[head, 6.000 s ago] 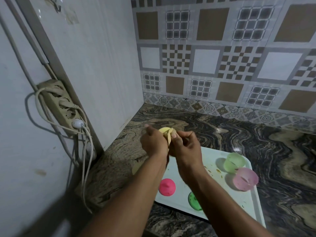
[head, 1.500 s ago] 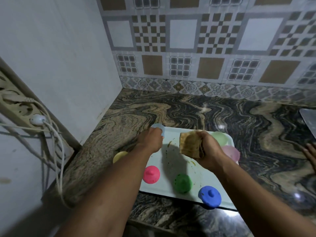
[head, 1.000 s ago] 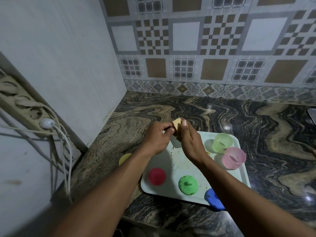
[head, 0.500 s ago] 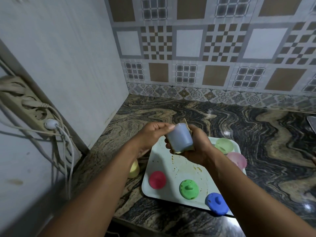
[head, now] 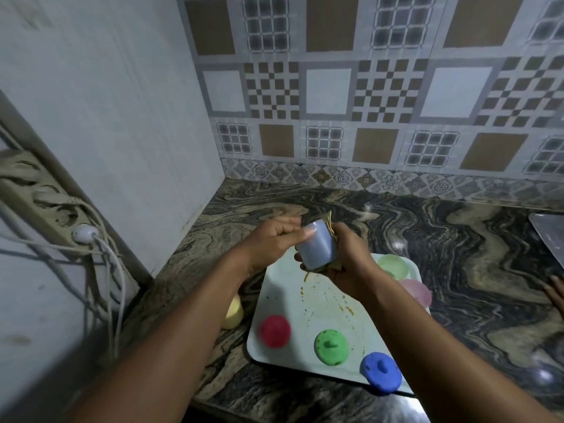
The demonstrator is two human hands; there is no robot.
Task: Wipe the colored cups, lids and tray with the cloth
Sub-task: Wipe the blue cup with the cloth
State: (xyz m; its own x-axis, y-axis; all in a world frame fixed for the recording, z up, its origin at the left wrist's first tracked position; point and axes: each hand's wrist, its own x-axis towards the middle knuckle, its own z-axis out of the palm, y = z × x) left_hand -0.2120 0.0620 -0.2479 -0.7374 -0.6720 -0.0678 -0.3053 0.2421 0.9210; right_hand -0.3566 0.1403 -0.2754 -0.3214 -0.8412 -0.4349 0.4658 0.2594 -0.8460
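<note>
Blue cup: moved since a second and a half ago, when it stood at the tray's far left corner under the left hand and the cloth was held apart; now it is raised above the far end of the tray, between both hands.

Left hand: fingers curled, thumb laid against the cup's upper end, gripping it.

Right hand: fingers wrapped round the cloth and pressing it to the cup's side. Cloth edges show above and below the cup.

Tray: white, near the desk's front edge, with yellowish smears on its middle.
- Red lid: near left corner of the tray.
- Green lid: near edge, right of the red one.
- Blue lid: overhanging the near edge.
- Green cup: far right corner, partly behind the right wrist.
- Pink cup: just beside the green cup, at the right edge.

Yellow cup: on the desk, just left of the tray, partly hidden by the left forearm.

Surroundings: power strip with a white plug and hanging cables on the left wall; patterned tiles behind; another hand resting at the desk's right edge.
</note>
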